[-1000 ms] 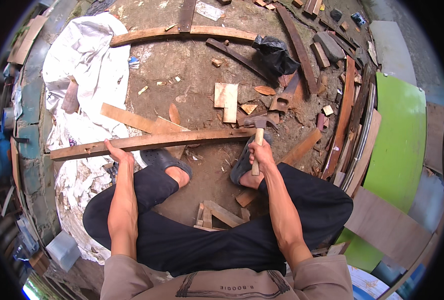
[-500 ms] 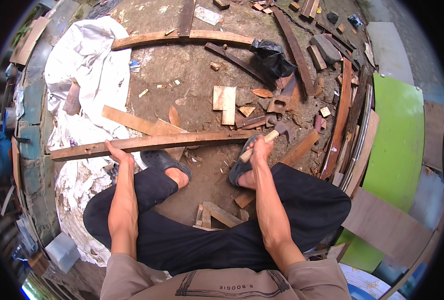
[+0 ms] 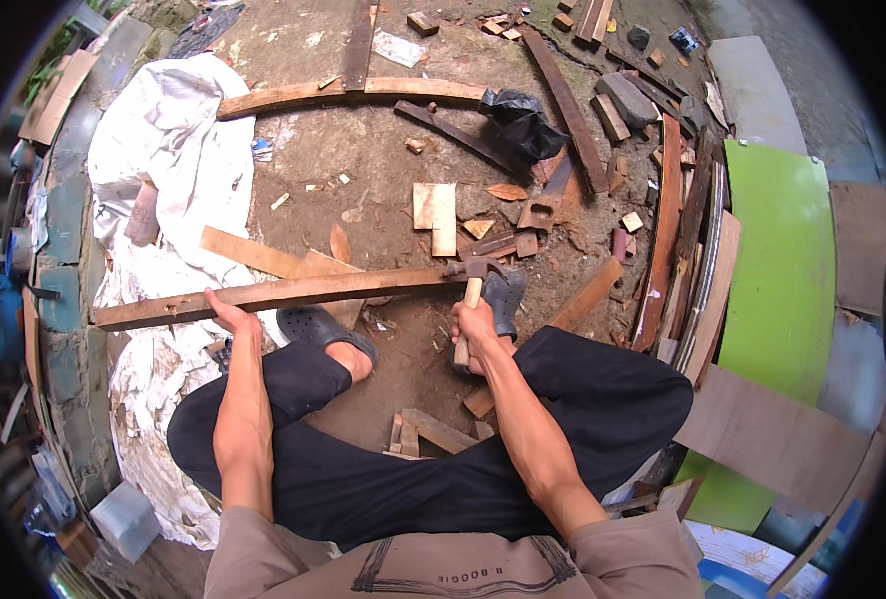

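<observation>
A long wooden beam (image 3: 333, 288) lies crosswise in front of me, over my feet. My left hand (image 3: 231, 313) grips its near edge toward the left end, the thumb up against its side. In my right hand (image 3: 475, 323) is a claw hammer (image 3: 472, 291), fingers wrapped round the pale wooden handle. The metal head is at the beam's right end; whether it touches the wood I cannot tell. Thinner light boards (image 3: 253, 252) lie just beyond the beam. My grey clogs (image 3: 315, 329) show beneath and beside it.
White sacking (image 3: 178, 140) spreads over the ground at left. A handsaw (image 3: 545, 208), a black plastic bag (image 3: 523, 125) and a pale L-shaped wood piece (image 3: 435, 215) lie ahead. Stacked planks (image 3: 658, 240) and a green panel (image 3: 778, 270) line the right. Small offcuts (image 3: 428, 431) sit between my legs.
My right hand has swung the hammer leftward, and its head has come from right of the beam to the beam's right end. The left hand keeps hold of the beam.
</observation>
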The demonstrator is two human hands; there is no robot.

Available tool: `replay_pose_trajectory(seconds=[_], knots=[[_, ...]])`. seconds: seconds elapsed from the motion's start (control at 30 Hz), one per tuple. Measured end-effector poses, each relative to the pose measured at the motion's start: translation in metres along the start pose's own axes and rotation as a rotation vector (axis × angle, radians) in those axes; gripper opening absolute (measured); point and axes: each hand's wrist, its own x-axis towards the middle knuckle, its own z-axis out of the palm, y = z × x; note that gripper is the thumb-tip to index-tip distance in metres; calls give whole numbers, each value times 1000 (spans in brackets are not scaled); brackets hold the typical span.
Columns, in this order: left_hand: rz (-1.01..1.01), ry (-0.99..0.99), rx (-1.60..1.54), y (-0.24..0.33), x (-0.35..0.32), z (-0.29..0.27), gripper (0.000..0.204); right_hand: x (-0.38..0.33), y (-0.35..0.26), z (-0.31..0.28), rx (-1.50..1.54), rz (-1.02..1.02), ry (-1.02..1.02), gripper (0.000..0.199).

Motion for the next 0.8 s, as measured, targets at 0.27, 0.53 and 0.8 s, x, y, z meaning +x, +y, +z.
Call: replay_pose_trajectory(seconds=[0.27,0.53,0.8], knots=[[65,27,104,16,-13,6,95,-39,12,-29,-50,-66,219,14],[98,63,168,60,-93,48,104,-75,-20,-42,-118,-228,131,18],[50,96,34,117,-141,74,102,-127,-12,-102,84,-296,267,15]])
